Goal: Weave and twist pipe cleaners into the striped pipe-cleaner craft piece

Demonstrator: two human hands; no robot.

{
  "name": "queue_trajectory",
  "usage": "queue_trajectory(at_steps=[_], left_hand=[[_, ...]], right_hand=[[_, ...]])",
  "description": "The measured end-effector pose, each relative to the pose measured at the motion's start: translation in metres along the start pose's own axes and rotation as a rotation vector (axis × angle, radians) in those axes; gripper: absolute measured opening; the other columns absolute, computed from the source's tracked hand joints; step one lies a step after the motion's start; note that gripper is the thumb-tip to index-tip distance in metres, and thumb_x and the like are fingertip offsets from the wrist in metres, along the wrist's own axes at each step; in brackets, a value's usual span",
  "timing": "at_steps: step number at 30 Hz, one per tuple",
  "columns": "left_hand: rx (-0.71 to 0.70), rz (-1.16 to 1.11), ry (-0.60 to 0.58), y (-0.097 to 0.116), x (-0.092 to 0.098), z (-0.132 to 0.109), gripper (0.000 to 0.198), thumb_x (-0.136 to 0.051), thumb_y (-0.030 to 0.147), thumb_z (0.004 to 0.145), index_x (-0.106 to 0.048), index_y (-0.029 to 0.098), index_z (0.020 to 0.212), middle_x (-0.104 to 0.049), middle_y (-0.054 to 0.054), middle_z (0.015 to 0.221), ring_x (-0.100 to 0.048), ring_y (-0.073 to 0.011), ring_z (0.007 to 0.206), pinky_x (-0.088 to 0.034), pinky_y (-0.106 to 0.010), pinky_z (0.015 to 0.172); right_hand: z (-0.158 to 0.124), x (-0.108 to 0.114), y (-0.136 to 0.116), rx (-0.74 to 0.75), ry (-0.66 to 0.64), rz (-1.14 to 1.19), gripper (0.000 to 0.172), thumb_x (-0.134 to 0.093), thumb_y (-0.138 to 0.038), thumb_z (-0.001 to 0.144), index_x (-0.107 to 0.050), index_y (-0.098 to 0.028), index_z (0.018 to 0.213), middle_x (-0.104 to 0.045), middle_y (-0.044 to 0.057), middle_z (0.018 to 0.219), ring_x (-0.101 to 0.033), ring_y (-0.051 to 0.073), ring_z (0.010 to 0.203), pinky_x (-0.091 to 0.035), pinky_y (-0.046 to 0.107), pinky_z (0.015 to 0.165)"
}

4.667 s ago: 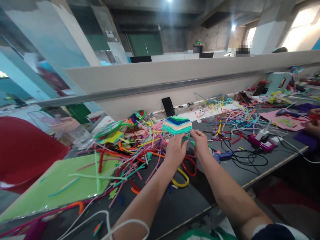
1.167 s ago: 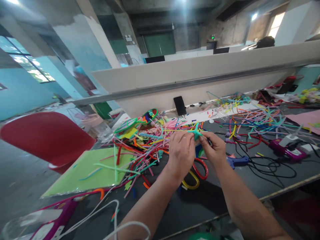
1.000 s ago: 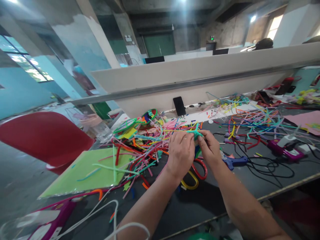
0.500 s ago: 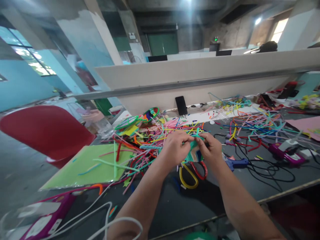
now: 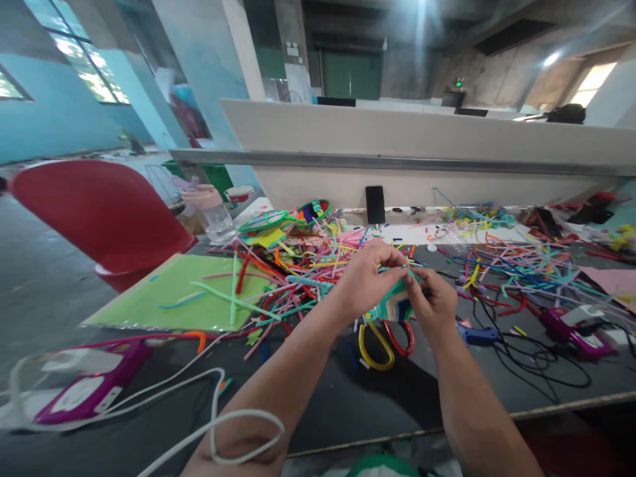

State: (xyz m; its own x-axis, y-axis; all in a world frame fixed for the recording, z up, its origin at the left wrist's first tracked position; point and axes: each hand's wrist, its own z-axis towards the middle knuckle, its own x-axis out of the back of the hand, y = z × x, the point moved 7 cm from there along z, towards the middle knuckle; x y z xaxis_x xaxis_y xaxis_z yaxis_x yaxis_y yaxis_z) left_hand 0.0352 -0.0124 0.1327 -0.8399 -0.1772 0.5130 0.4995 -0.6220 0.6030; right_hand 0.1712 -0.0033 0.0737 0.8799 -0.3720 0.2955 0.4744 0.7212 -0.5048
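Through the head camera I have the striped piece (image 5: 396, 306) between my two hands, up over the table (image 5: 322, 411), its teal, cream and dark blue bands showing below my fingers. My left hand (image 5: 371, 275) has its grip closed on the teal upper edge, thumb and fingertips pinched together. My right hand (image 5: 436, 298) grips the piece from the other side, thumb tip nearly meeting the left's; the fingers hide much of that edge from me.

Just below the piece I see a yellow loop (image 5: 362, 350) and a red loop (image 5: 410, 339) side by side on the table. Near my right wrist lies a blue glue gun (image 5: 481, 336), black cable coiled beside it. Left of my hands spreads a heap of coloured strips (image 5: 318, 264), reaching onto a green sheet (image 5: 169, 295). Beyond, a phone (image 5: 375, 204) leans against the partition (image 5: 318, 189).
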Motion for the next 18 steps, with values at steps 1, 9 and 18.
queue_trajectory(at_steps=[1,9,18], left_hand=[[-0.028,0.038,-0.003,0.003,0.000,-0.001,0.005,-0.062,0.016,0.080,-0.065,0.018,0.076,-0.065,-0.002,0.078,-0.059,-0.0150,0.079,-0.047,-0.030,0.074],[-0.249,0.436,0.048,0.015,-0.005,-0.010,0.013,-0.060,0.020,0.082,-0.071,0.025,0.079,-0.065,-0.002,0.084,-0.055,-0.0186,0.089,-0.039,-0.037,0.083],[-0.279,0.654,0.021,0.025,-0.018,-0.015,0.016,-0.055,0.024,0.086,-0.070,0.025,0.084,-0.057,-0.004,0.076,-0.047,-0.0208,0.081,-0.035,-0.039,0.076]], right_hand=[[0.001,0.003,0.003,-0.040,0.020,0.031,0.015,-0.057,-0.032,0.085,-0.066,-0.020,0.089,-0.067,0.000,0.069,-0.057,0.012,0.054,-0.046,0.025,0.055],[0.002,0.008,0.013,-0.172,0.038,0.178,0.019,-0.059,-0.035,0.084,-0.067,-0.019,0.086,-0.061,-0.001,0.066,-0.054,0.012,0.057,-0.044,0.025,0.055],[0.004,0.010,0.024,-0.235,0.029,0.286,0.019,-0.060,-0.036,0.083,-0.068,-0.019,0.086,-0.058,-0.001,0.065,-0.052,0.012,0.058,-0.042,0.023,0.054]])
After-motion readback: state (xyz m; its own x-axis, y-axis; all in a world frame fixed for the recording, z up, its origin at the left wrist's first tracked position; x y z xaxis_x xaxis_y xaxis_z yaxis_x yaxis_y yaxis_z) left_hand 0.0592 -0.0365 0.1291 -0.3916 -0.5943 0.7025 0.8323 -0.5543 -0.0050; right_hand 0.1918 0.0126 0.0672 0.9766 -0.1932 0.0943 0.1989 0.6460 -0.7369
